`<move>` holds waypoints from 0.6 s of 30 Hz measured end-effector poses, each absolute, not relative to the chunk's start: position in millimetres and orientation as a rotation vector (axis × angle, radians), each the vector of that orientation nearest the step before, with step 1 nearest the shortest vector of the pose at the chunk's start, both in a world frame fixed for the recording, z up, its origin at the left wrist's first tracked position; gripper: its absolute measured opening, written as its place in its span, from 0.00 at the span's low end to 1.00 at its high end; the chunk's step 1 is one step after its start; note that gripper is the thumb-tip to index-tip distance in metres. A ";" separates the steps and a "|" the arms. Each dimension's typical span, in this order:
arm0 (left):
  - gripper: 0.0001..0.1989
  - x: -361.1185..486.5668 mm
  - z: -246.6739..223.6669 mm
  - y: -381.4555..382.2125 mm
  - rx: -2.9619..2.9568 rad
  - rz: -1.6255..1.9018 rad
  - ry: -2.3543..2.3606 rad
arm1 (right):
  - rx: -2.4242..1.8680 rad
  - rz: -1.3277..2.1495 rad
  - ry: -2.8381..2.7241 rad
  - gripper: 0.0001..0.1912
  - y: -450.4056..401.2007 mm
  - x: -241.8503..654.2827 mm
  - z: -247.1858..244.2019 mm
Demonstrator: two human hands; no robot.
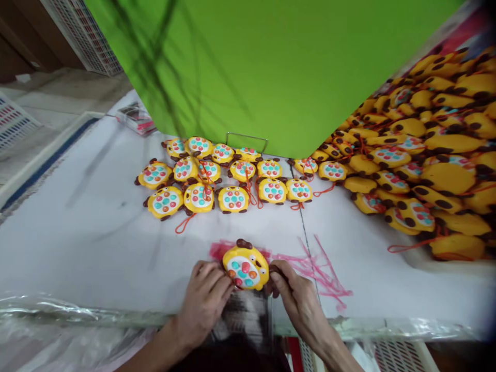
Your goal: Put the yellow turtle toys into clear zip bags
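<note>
At the near edge of the white table [96,243], both hands meet on one yellow toy [245,267]; the toy rests face up on the table over a patch of pink marker scribble [318,271], its coloured buttons toward the camera. Left hand [205,302]: fingers curled and pressed against the toy's left side. Right hand [296,297]: fingertips pinching the toy's right side at a brown nub. Below the toy, between the wrists, lies a clear plastic bag [248,320]; whether either hand also holds it cannot be told.

Further back, a row of like toys [217,181] lies flat, well apart from the hands; a heaped pile of toys [426,155] fills the right side; a green panel [271,67] hides the far part of the table.

Probable faults: the toy sits close to the table edge, so a loosened pinch could let it slide off; the orange cords [184,223] on neighbouring toys could snag if dragged; the heap stands steep and could spill if knocked.
</note>
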State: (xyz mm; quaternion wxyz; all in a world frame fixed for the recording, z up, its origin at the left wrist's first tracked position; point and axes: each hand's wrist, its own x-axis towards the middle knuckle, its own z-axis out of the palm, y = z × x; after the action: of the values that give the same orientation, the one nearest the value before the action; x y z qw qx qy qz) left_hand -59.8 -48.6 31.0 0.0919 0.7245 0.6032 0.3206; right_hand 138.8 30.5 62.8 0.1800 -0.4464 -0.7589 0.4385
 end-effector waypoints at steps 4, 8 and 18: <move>0.07 -81.4 42.2 -47.8 1.529 1.109 1.972 | -1.253 1.264 -2.112 0.12 33.7 141.1 62.2; 0.12 -84.4 49.1 -38.3 0.994 0.954 1.735 | -1.244 1.260 -2.114 0.12 34.6 141.8 61.7; 0.11 -61.3 35.5 -25.1 0.870 1.030 1.605 | -1.009 1.537 -2.464 0.14 62.0 140.7 74.1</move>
State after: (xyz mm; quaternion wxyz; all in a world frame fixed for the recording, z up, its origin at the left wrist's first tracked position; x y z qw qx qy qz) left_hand -61.3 -25.1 35.5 0.4991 0.3597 0.6636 0.4255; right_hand 140.7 62.0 74.1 0.0334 -0.3281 -0.8010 0.4997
